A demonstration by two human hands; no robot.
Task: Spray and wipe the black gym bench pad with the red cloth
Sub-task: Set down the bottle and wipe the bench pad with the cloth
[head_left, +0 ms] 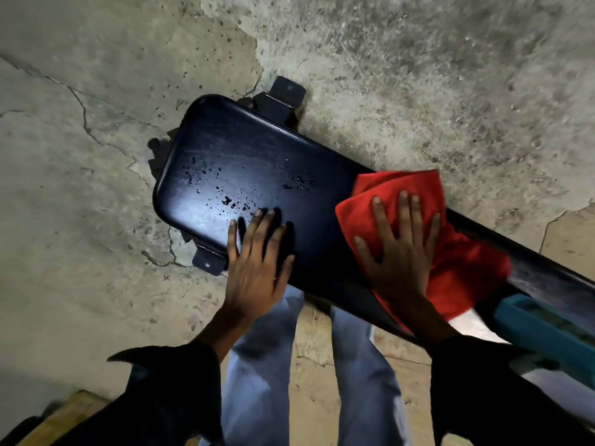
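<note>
Pad point(257, 162) runs diagonally from frame centre to right edge, droplets on its left half. Right hand point(399, 252) flat, fingers spread, pressing cloth point(418, 188) onto pad, centre-right. Left hand point(257, 265) flat, fingers straight, on pad's near edge.

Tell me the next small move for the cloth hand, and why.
Probably slide the right hand, pressing the red cloth flat, toward the droplets near the left hand: that end of the bench pad looks wet and unwiped.
</note>
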